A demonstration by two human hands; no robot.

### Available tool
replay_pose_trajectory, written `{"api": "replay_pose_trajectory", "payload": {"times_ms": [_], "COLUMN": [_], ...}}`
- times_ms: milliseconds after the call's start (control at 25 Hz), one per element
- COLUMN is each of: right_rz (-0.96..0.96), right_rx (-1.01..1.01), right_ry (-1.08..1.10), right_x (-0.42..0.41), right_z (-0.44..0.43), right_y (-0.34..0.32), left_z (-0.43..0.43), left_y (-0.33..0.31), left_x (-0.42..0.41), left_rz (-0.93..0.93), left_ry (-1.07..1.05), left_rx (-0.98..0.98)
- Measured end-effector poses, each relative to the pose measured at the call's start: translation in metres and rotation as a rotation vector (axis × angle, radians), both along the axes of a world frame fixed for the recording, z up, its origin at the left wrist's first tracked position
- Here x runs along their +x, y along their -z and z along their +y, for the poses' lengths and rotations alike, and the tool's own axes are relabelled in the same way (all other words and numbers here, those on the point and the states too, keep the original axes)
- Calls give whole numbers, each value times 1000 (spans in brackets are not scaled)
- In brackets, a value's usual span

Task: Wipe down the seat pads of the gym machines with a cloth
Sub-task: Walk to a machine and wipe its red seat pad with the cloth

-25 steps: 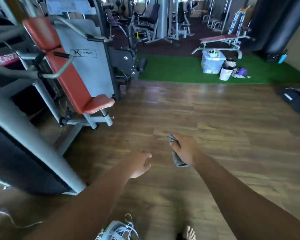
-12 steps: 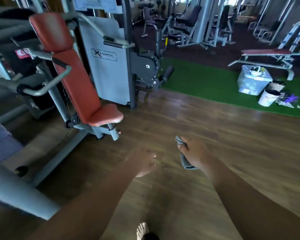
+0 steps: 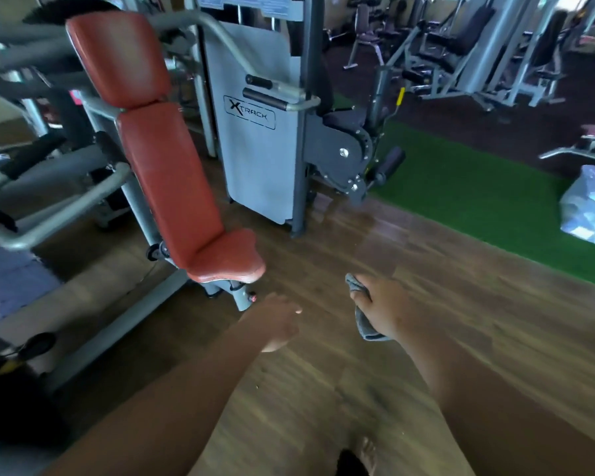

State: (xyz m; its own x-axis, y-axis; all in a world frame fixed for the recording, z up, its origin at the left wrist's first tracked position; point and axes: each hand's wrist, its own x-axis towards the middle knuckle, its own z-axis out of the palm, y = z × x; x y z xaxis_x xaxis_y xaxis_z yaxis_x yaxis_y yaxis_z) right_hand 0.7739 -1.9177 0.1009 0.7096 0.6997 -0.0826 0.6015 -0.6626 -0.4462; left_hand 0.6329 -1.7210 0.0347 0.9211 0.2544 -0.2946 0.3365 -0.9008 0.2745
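We stand near the red seat pad [image 3: 227, 259], our right hand [image 3: 381, 307] gripping the gray cloth [image 3: 364, 324], our left hand [image 3: 278, 321] loose and empty, so next we should reach over and wipe.

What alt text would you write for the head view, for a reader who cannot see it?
The right hand grips a grey cloth above the wooden floor, near the red seat pad of a grey gym machine; the left hand holds nothing.

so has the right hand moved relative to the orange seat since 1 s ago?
Yes: the right hand, gripping the cloth, has come nearer the orange seat pad, still right of it and not touching.
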Motion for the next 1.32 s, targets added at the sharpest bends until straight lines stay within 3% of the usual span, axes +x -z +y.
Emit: {"api": "replay_pose_trajectory", "payload": {"times_ms": [320,640,840,1040,1320], "right_rz": [34,111,132,92,-21], "right_rx": [-18,-84,-131,-166,-169], "right_ry": [-381,-642,-697,-811,-1050], "right_x": [135,182,204,212,209], "right_z": [153,321,408,492,553], "right_y": [22,94,165,279,418], "left_z": [89,193,252,299,319], "left_y": [22,88,152,246,347], "left_x": [73,88,107,126,139], "left_rz": [1,42,100,116,-3], "left_ry": [-479,-783,-797,-908,-1062], "left_rx": [-122,-206,-221,-253,-279]}}
